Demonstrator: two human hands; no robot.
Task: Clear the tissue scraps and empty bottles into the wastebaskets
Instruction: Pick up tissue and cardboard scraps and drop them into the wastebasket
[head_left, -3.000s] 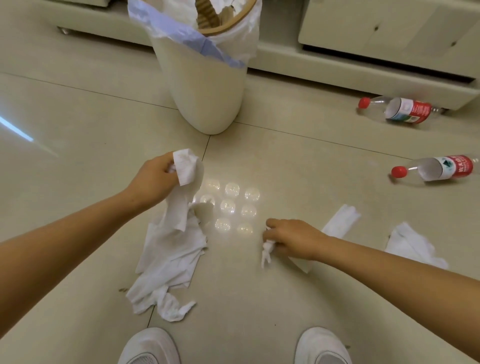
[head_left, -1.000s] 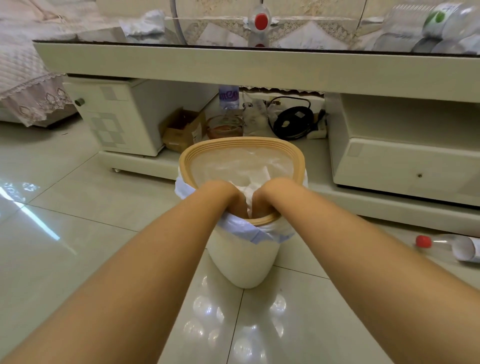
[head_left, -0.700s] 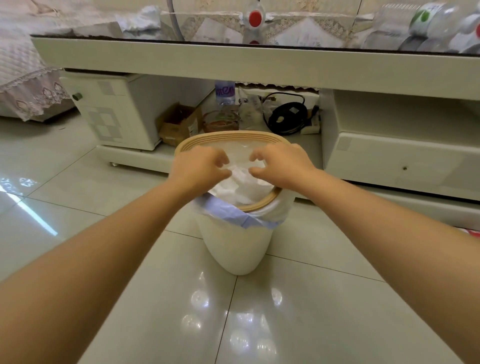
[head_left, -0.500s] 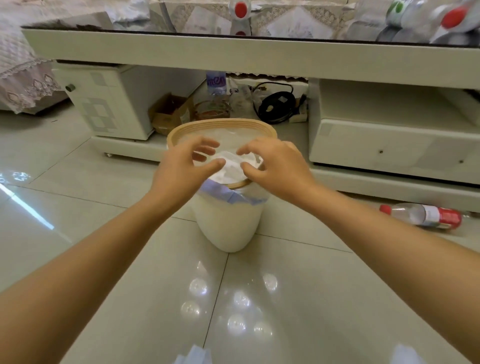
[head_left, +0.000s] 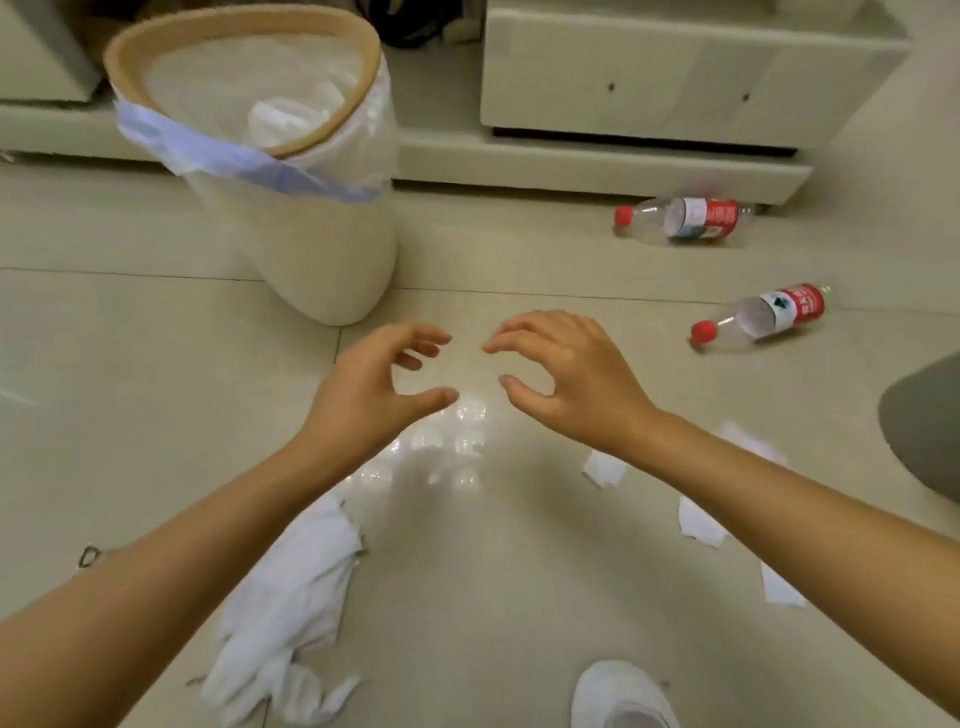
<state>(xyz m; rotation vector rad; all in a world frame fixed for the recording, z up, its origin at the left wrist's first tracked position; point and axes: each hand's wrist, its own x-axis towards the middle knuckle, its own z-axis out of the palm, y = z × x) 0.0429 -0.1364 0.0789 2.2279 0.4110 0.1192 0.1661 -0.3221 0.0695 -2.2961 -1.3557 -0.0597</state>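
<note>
**Both hands empty above the floor, scraps and bottles lying around**

The left hand (head_left: 374, 384) and right hand (head_left: 566, 374) hover side by side over the tiled floor (head_left: 130, 374), each with loosely curved fingers and a gap between thumb and fingertips, holding nothing. They are near each other but apart.

The white wastebasket (head_left: 311, 244), lined with a clear bag under a tan rim, stands on the floor beyond the left hand, close to the low cabinet (head_left: 649, 78) along the far edge. White tissue lies inside it.

A large crumpled tissue pile (head_left: 291, 613) lies on the floor below the left forearm. Smaller tissue scraps (head_left: 602, 467) lie beside and under the right forearm; how many are hidden by the arm cannot be told.

Two empty plastic bottles with red caps and red labels lie on their sides to the right: the far bottle (head_left: 685, 221) just before the cabinet base, the near bottle (head_left: 763, 317) closer to the right hand.

A white shoe (head_left: 618, 696) shows at the bottom edge, and a blurred grey object (head_left: 930, 421), possibly a second bin, at the right edge.
</note>
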